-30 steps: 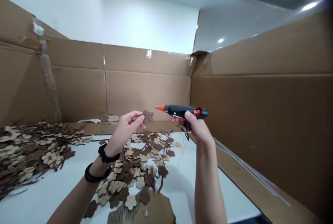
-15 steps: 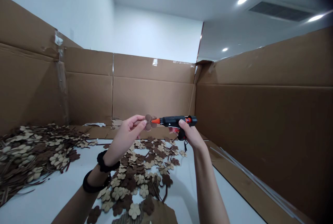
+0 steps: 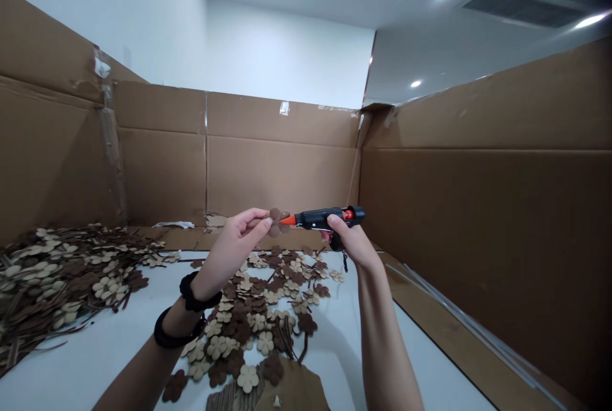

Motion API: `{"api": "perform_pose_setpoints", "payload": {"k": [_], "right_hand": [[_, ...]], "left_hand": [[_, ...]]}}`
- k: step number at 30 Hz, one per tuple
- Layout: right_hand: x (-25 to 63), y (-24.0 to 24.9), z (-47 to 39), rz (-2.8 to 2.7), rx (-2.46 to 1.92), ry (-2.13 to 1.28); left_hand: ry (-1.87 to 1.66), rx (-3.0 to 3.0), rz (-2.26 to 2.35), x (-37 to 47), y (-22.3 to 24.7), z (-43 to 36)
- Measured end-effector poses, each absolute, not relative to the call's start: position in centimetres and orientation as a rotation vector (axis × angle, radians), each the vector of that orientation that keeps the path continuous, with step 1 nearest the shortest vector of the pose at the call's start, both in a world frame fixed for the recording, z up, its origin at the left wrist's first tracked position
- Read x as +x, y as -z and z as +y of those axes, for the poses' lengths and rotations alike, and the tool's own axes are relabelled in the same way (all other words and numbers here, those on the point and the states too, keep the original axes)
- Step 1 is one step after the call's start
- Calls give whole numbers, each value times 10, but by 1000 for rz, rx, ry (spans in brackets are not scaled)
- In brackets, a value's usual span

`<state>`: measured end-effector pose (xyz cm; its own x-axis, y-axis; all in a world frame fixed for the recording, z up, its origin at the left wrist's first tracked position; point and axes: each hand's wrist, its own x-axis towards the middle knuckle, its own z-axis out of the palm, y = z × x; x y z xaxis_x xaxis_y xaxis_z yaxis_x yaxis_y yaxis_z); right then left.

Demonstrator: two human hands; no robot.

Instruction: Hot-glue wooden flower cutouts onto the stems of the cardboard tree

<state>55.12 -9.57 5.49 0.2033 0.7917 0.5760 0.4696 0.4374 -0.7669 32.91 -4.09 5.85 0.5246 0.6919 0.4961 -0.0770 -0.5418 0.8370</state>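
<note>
Between thumb and fingers, my left hand [image 3: 241,232] pinches a brown flower cutout [image 3: 276,215] by its left edge. My right hand [image 3: 351,240] is wrapped round the handle of a black hot glue gun [image 3: 318,218], which lies level and points left. Its orange nozzle meets the middle of the flower, though I cannot tell whether it touches. Below my hands, dark brown and beige flower cutouts [image 3: 248,322] are scattered over the white table [image 3: 335,334]. Two black bands circle my left wrist.
A big heap of flower cutouts and thin strips [image 3: 62,277] covers the table's left side. Cardboard walls [image 3: 282,169] stand at the back and both sides. A torn cardboard piece [image 3: 296,389] lies at the near edge. Clear glue sticks [image 3: 459,315] lie along the right.
Both hands, the flower and the glue gun stay almost in place. The view has tilted slightly, and the gun's trigger hand sits a touch further right.
</note>
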Motion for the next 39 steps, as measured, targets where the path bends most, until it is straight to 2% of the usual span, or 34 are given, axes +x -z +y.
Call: {"api": "perform_pose_setpoints", "payload": {"k": [9,15,19,23,39], "right_hand": [[549,-58,-101,-1425,-1297,-229],[548,-63,-98,-1320,-1290,134],[535,-60,-86,-1415,-1026,-165],[521,-53,-76,-1430,-979,-467],[528,-46,-63,-1390,-953,-445]], "left_hand": [[-1136,1942,525,329,-58,-37],[-1171,1950,616,325,-57,-26],[-1056,1975,564,328,-53,-22],[-1036,1968,526,336,-49,-18],[-1041,1965,485,353,-36,-5]]}}
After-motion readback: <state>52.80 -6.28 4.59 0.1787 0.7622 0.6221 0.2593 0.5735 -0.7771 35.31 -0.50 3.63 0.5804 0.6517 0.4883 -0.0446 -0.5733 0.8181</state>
